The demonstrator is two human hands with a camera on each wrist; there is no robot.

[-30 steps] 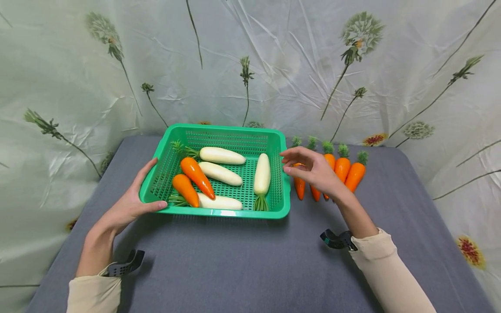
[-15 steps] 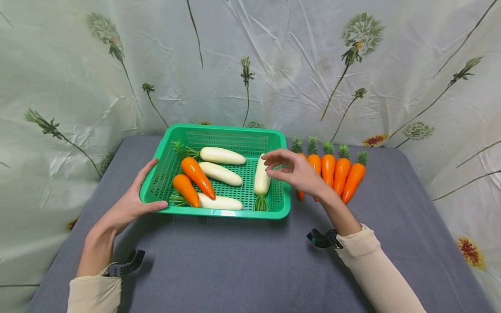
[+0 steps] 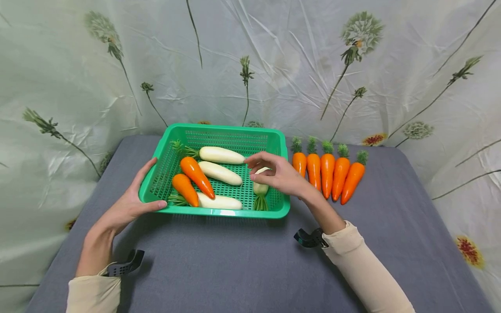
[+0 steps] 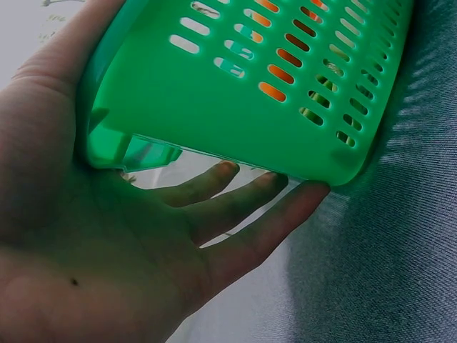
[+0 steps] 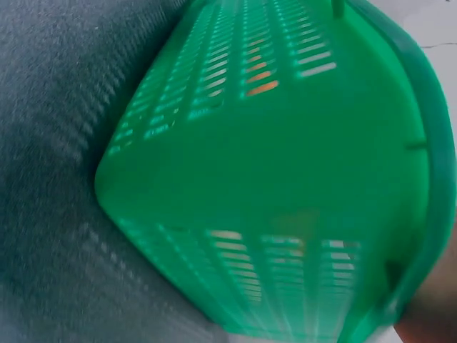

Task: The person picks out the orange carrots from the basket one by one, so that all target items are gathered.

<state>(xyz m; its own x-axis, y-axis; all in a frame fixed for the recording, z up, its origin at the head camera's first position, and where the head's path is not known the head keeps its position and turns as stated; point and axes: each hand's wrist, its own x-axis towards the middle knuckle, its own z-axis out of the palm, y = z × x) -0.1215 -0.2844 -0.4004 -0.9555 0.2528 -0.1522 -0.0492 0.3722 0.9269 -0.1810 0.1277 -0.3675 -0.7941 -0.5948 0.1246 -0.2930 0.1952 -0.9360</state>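
Note:
A green plastic basket stands on the table. My left hand holds its front left corner, thumb along the front rim, fingers against the outer side wall. My right hand hovers over the basket's right part, fingers loosely curled, nothing visible between them. It partly covers an upright-lying white radish. Further left in the basket lie more white radishes and two carrots. The right wrist view shows mainly the basket's outer corner, with the fingers hidden.
Several carrots with green tops lie in a row to the right of the basket. A grey cloth covers the table. Behind it hangs a pale curtain with a dandelion print.
My right hand has moved left, from beside the basket's right rim to above the right-hand radish. The row of carrots is uncovered. The left hand and basket have stayed put.

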